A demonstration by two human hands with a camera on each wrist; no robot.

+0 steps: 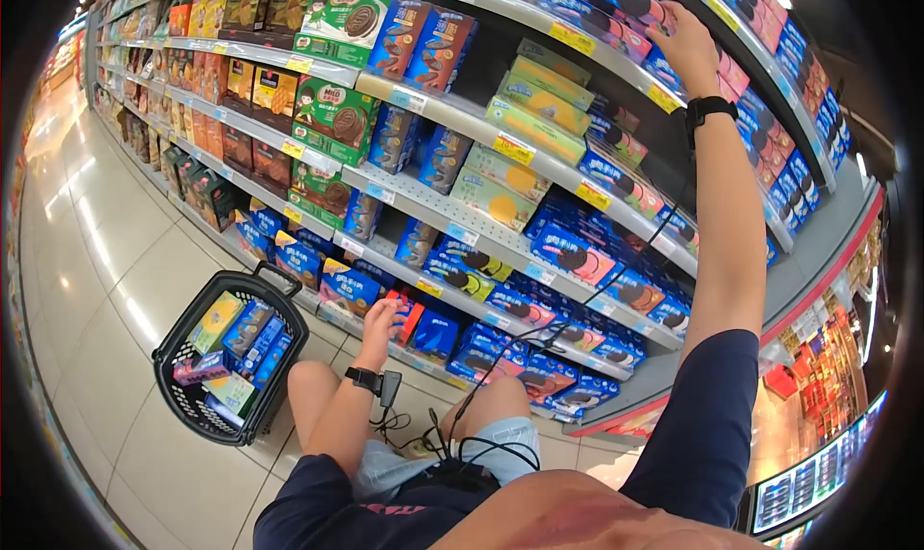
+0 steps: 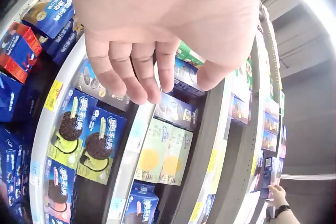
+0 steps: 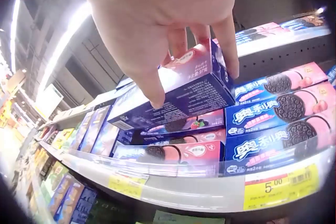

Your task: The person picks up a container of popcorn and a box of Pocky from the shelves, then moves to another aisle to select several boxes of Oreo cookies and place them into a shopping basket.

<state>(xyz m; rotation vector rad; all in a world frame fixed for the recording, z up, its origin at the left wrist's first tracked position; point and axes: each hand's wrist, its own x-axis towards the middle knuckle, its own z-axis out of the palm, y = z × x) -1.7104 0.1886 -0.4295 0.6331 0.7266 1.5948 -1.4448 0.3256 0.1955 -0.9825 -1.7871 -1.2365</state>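
My right hand (image 1: 688,51) reaches up to an upper shelf. In the right wrist view its fingers and thumb grip a blue-and-pink cookie box (image 3: 184,90), tilted above the shelf's front lip. Under and beside that box lie stacked blue-and-pink cookie boxes (image 3: 281,106). Low over my knees, my left hand (image 1: 382,327) hangs with fingers loosely bent and nothing in it. The left wrist view shows this left hand (image 2: 168,19) in front of shelves of cookie boxes, among them blue-and-green ones (image 2: 100,142).
A black shopping basket (image 1: 217,433) holding several boxes stands on the tiled floor (image 1: 106,338) at left. Green chocolate cookie boxes (image 1: 337,122) fill shelves left of centre. Yellow price tags (image 3: 281,186) line the shelf edges. Black cables (image 1: 496,358) run across my lap.
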